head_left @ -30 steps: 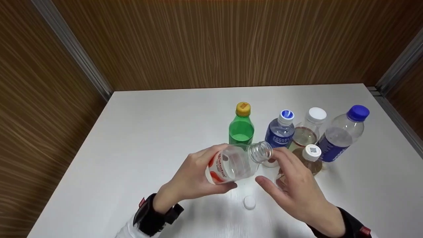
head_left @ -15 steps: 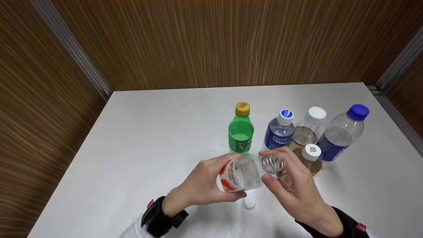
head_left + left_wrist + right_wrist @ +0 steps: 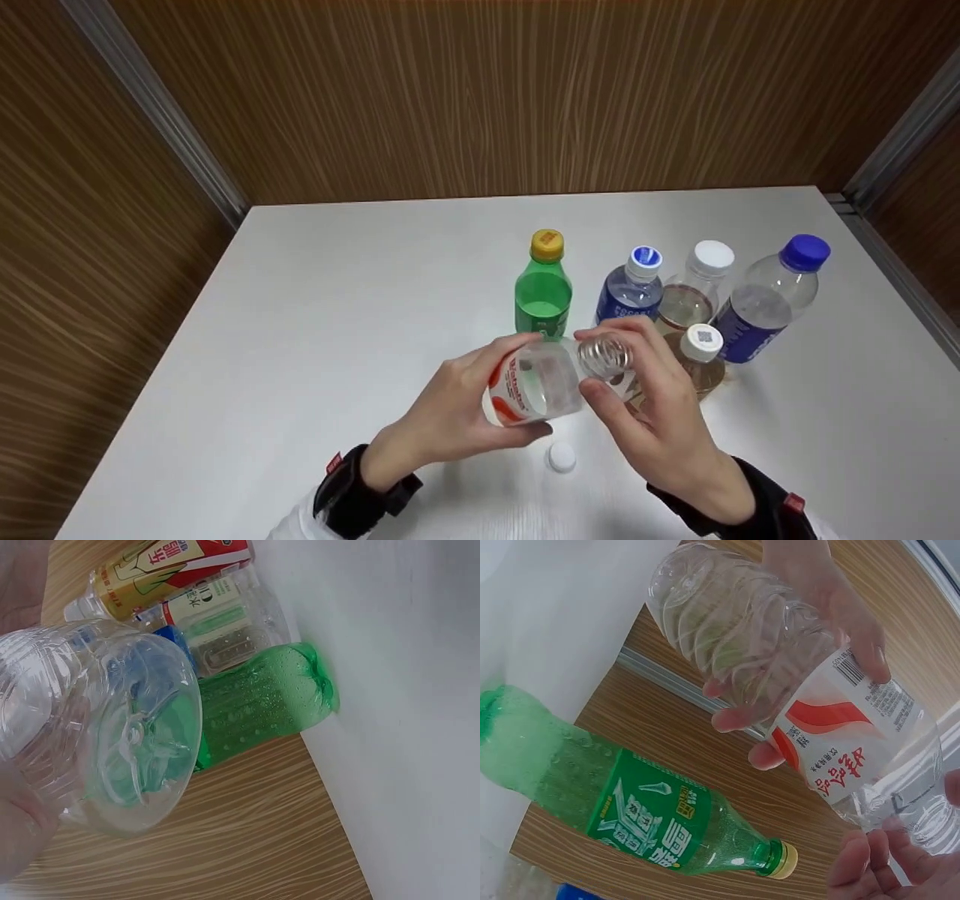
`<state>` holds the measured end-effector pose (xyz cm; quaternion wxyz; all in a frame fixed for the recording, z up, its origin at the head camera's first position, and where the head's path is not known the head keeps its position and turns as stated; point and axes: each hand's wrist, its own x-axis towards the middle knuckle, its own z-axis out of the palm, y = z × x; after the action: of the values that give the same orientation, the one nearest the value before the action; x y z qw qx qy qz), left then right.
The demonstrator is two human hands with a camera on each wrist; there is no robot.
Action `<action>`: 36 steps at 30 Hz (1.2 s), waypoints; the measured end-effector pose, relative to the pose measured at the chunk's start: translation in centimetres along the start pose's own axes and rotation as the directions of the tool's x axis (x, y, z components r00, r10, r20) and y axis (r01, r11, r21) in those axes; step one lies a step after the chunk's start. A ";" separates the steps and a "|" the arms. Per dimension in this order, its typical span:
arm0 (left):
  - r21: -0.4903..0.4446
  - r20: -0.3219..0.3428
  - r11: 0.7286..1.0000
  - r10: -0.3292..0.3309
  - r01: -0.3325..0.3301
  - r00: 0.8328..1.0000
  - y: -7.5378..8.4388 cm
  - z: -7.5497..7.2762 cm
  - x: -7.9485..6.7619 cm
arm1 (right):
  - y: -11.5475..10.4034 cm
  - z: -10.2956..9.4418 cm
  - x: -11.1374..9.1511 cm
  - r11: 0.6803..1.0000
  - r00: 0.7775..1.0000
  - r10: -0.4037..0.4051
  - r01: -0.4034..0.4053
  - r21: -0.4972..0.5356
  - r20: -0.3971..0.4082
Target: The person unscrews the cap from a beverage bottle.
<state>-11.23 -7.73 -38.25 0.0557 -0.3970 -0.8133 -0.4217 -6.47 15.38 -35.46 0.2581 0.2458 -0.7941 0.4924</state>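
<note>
My left hand point(image 3: 465, 401) grips the label of a clear plastic water bottle point(image 3: 551, 379), its fingers behind and thumb beneath. The bottle lies nearly level above the table, with its bare threaded neck pointing right. Around that neck end, my right hand point(image 3: 667, 420) holds with the thumb in front and fingers behind. The right wrist view shows the red-and-white label point(image 3: 832, 720) and ribbed body. The bottle's base point(image 3: 142, 739) faces the left wrist camera. Below the bottle, a small white cap point(image 3: 561, 457) lies on the table.
Behind the hands stands a green soda bottle point(image 3: 542, 300) with a yellow cap. To the right are a blue-labelled bottle point(image 3: 630, 296), a white-capped bottle point(image 3: 709, 259), a brownish bottle point(image 3: 703, 343) partly hidden by my right hand, and a blue-capped bottle point(image 3: 772, 300). Wood-grain panels point(image 3: 480, 97) enclose the white table.
The water bottle moved right and towards me, then slightly back up and left. My right hand closed in from beside the mouth to around the neck. The cap stayed on the table.
</note>
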 end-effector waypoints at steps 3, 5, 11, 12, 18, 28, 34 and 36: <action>0.001 -0.021 1.000 -0.009 0.009 1.000 -0.1 -0.4 -0.2 | -0.2 0.5 0.5 1.000 1.000 -0.020 0.020 -0.017 -0.001; 0.006 -0.037 1.000 -0.014 0.014 0.999 -0.3 -0.8 -0.4 | -0.4 1.0 0.8 0.999 1.000 -0.030 0.030 -0.034 -0.001; 0.052 -0.085 0.996 -0.061 0.066 0.995 -0.7 -2.6 -1.0 | -0.9 2.9 2.1 0.997 0.999 -0.025 0.028 -0.078 0.029; 0.067 -0.095 0.994 -0.076 0.083 0.993 -0.8 -3.0 -1.1 | -1.0 3.2 2.4 0.996 0.999 -0.021 0.024 -0.086 0.039; 0.118 -0.171 0.976 -0.163 0.184 0.972 -1.7 -4.4 -1.6 | -1.5 5.3 4.4 0.994 0.994 -0.021 0.032 -0.109 0.105; 0.156 -0.307 0.952 -0.208 0.264 0.929 -3.7 -4.6 -2.4 | -1.6 7.9 6.4 0.987 0.986 0.014 0.013 -0.162 0.166; 0.093 -0.330 0.947 -0.263 0.309 0.906 -4.5 -5.0 -2.2 | -1.0 9.4 7.4 0.983 0.986 0.014 0.017 -0.180 0.165; 0.061 -0.317 0.941 -0.298 0.332 0.901 -4.7 -5.0 -2.0 | -0.7 9.7 7.6 0.981 0.985 0.025 0.008 -0.191 0.169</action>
<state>-14.36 -14.17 -38.96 0.1332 -0.1868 -0.8711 -0.4342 -13.32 5.25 -33.78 0.2096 0.2575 -0.8579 0.3921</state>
